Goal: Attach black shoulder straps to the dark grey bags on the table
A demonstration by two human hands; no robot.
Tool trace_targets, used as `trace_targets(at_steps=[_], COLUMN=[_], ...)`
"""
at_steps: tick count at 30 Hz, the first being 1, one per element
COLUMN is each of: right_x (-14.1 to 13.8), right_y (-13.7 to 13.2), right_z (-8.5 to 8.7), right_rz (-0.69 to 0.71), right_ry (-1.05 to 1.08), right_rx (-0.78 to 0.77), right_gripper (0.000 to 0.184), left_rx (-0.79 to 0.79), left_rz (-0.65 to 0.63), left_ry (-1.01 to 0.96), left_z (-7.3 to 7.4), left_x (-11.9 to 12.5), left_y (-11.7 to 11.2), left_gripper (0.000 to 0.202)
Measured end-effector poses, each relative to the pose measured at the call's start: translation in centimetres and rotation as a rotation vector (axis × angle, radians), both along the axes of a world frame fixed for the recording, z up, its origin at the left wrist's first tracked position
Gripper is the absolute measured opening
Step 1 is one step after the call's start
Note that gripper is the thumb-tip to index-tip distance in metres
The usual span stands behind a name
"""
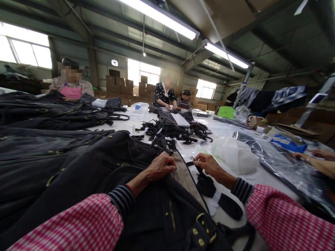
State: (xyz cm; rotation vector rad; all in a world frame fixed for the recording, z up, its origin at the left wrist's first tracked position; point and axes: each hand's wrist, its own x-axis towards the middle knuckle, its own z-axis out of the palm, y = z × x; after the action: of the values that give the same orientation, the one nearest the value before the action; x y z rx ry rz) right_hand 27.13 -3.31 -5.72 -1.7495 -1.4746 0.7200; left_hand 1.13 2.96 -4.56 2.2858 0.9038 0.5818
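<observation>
A large black bag (146, 205) with brass-coloured zips and buckles lies before me, its beige lining (180, 165) showing along the opening. My left hand (162, 165) is closed at the edge of that opening; what its fingertips pinch is too small to make out. To the right, my right hand (208, 166) pinches a black strap near a small metal clip (193, 158). The strap bundle (206, 184) hangs below these fingers, onto the table. Close by lies a folded black strap (230, 206) with a white paper band.
More black bags (47, 115) are piled on the left. Straps and dark bags (178, 125) heap mid-table. Clear plastic (277, 170) spreads at right, near another person's hand (300, 156). Co-workers (163, 94) stand across the white table (220, 129).
</observation>
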Motion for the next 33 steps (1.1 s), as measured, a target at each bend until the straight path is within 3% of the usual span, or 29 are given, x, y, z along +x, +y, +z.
trace_targets(at_steps=[4,10,15,18,24,27,30,33], right_x=[-1.1,-3.2,-3.0,-2.2,-3.2,-3.4,-2.5,-1.7], right_y=[0.5,1.1,0.5,-0.2,-0.9,-0.2,0.8,1.5], right_z=[0.6,1.1,0.6,0.3,0.0,-0.3,-1.1,-1.9], right_rz=[-0.023,0.062,0.076,0.188,0.332,0.26,0.147,0.127], right_ry=[0.192,0.279,0.11,0.034,-0.375,-0.39,-0.24,-0.134], right_rx=[-0.052,-0.069,-0.071,-0.054,0.157,0.17,0.162,0.198], right_gripper=[0.017,0.021,0.022,0.03,0.03,0.027,0.025,0.027], left_rx=[0.013,0.05,0.051,0.042,0.046,0.051,0.054,0.056], left_rz=[-0.005,-0.023,-0.039,-0.046,-0.079,-0.098,-0.116,-0.124], left_ry=[0.02,0.034,0.031,0.022,0.028,0.048,0.08,0.114], left_z=[0.1,0.1,0.1,0.1,0.3,0.3,0.4,0.6], left_x=[0.1,0.1,0.1,0.1,0.0,0.0,0.0,0.0], left_y=[-0.1,-0.1,0.0,-0.1,-0.1,0.1,0.2,0.1], left_gripper=[0.019,0.018,0.018,0.018,0.02,0.02,0.019,0.018])
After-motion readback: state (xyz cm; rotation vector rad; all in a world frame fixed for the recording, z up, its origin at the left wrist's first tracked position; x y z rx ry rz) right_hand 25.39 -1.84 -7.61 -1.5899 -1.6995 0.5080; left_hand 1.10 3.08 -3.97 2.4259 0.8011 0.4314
